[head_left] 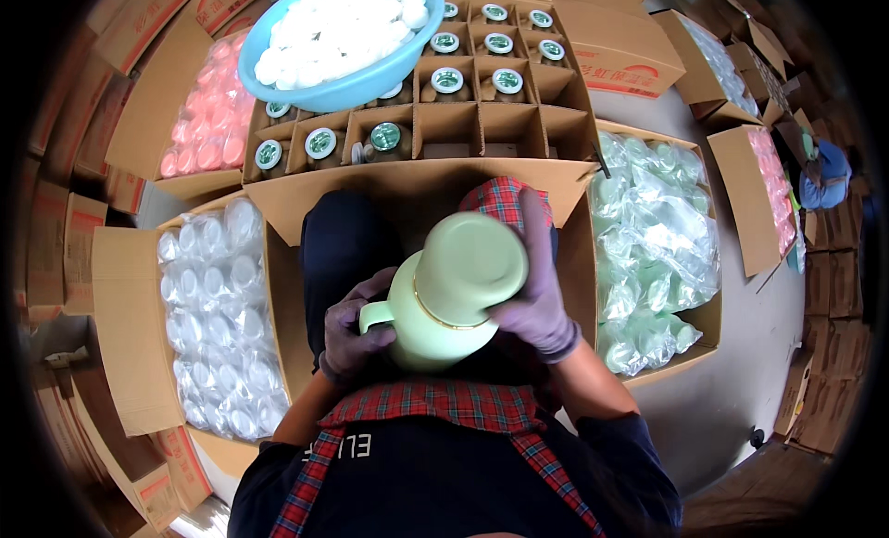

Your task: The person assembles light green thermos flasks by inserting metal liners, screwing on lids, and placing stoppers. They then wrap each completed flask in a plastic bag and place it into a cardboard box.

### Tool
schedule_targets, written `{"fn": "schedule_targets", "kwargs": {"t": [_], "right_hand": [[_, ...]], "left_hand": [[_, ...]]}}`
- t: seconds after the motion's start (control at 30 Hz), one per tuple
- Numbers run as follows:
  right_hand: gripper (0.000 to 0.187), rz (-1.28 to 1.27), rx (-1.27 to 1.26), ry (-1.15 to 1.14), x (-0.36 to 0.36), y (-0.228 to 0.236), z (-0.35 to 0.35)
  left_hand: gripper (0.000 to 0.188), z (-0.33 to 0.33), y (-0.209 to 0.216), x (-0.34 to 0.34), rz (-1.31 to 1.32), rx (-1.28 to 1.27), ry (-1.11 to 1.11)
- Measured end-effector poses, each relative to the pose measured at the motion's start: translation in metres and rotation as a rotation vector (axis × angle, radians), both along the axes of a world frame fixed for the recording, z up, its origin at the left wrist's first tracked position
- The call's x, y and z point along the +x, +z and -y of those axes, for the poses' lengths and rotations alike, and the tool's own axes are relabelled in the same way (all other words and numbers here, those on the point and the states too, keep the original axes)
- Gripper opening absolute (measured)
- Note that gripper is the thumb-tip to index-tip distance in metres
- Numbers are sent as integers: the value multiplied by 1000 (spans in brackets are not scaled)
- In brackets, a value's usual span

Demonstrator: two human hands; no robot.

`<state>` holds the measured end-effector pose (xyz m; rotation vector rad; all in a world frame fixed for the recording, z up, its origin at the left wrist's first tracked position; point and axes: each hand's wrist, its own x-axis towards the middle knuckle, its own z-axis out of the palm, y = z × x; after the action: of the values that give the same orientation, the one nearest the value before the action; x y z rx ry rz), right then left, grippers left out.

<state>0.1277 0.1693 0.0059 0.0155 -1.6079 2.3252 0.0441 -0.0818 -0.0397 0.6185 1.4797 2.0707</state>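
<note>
In front of my body, a pale green vacuum jug (421,339) is tilted over my lap. A pale green cup-shaped cap (470,260) sits at its top end, and a thin gold ring runs round the join. My gloved left hand (348,332) is closed at the jug's handle, with its fingers partly behind the body. Wrapped round the cap's right side is my gloved right hand (542,302). The jug's lower end faces my apron and is partly hidden.
Ahead stands a divided carton (417,179) with glass-like liners. A blue basin (343,98) of white round pieces rests on it. A carton of clear-wrapped pale cups (218,306) is left, bagged green parts (653,232) right, pink parts (208,112) far left. A person (824,175) is far right.
</note>
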Motion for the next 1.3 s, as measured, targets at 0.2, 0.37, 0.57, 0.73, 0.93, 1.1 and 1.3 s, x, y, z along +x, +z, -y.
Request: {"fn": "schedule_targets", "kwargs": {"t": [0.2, 0.37, 0.57, 0.73, 0.93, 1.1, 1.3], "right_hand": [[72, 193, 1030, -249, 18, 57, -33], [77, -18, 1256, -106, 7, 58, -48], [54, 133, 1347, -256, -45, 35, -27], [49, 52, 899, -255, -42, 53, -37], [49, 452, 669, -870, 84, -99, -182], [71, 1139, 1219, -922, 208, -125, -197], [14, 1020, 897, -990, 200, -116, -220]], "left_hand": [[34, -28, 26, 19, -181, -288, 89], [55, -8, 29, 39, -285, -299, 116], [40, -35, 79, 37, -1280, -613, -206], [33, -56, 124, -2, -1195, -750, -197], [38, -151, 86, -68, -546, -455, -222], [66, -148, 44, -110, -56, -99, -715], [66, -149, 115, -104, -551, -342, -389]]}}
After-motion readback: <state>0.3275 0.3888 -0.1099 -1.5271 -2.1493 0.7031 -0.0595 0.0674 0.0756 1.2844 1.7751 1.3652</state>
